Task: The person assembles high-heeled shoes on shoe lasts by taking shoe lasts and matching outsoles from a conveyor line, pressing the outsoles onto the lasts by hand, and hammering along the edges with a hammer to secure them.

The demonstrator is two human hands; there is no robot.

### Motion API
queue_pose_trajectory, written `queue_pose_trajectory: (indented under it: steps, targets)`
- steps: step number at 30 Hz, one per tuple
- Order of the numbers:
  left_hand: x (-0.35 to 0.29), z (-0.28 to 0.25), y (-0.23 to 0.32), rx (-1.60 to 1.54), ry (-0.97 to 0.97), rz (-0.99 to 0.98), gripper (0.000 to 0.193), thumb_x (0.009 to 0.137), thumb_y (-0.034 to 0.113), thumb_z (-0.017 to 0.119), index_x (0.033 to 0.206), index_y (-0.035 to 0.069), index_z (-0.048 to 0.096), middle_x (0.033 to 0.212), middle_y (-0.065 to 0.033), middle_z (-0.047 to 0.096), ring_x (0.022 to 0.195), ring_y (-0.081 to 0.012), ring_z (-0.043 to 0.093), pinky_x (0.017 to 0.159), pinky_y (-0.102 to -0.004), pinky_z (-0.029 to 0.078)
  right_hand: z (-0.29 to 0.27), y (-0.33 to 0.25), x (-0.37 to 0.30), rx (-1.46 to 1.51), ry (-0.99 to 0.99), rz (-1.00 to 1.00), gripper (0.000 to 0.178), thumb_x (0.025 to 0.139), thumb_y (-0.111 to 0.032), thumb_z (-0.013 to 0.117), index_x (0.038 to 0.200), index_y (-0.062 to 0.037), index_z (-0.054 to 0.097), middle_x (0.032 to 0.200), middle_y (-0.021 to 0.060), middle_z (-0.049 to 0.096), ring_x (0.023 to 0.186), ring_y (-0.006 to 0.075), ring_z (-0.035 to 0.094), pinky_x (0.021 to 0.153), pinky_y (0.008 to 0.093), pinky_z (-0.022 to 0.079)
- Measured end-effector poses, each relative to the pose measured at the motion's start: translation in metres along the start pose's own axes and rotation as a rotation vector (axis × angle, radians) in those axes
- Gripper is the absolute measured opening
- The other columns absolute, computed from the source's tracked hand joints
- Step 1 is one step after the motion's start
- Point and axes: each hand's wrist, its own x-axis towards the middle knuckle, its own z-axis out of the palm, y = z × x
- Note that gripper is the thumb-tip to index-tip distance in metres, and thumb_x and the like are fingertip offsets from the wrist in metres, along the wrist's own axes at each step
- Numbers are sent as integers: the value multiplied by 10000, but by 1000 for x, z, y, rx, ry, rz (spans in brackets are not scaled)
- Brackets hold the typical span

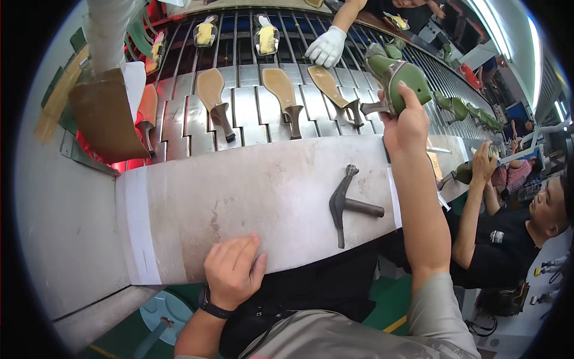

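Note:
My right hand (408, 122) is raised at the right, fingers closed round a green shoe last (412, 78). A high heel (374, 107) sticks out from the last toward the left. My left hand (232, 272) rests at the near edge of the pale worktop (251, 191), fingers stretched out and thumb apart, holding nothing. A shoemaker's hammer (339, 203) lies on the worktop to the right, with its short dark handle pointing right. My right palm is partly hidden.
Beyond the worktop, a slatted metal conveyor (245, 113) carries several heeled tan soles (278, 87) and yellow-filled pieces (266, 39). A co-worker's gloved hand (327, 48) touches one sole. Left stands a machine with a brown flap (107, 113). A person (508, 239) works at the right.

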Motion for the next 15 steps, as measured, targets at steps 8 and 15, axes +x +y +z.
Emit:
queue_pose_trajectory:
  steps: [8, 15]
  targets:
    - [-1, -4, -8, 7, 11, 12, 286, 798, 104, 792, 1053, -8, 727, 981, -125, 744, 845, -285, 709, 691, -380, 509, -9, -5, -19, -35, -49, 71, 395, 996, -165, 625, 1340, 14, 551, 1199, 161, 687, 1030, 303, 708, 948, 454, 538]
    - [-6, -8, -6, 23, -10, -19, 331, 765, 73, 793, 1078, -8, 719, 1003, -137, 751, 875, -323, 713, 753, -410, 535, 21, 34, 11, -61, -125, 218, 387, 984, -170, 636, 1332, -15, 564, 1159, 146, 701, 965, 281, 718, 893, 431, 558]
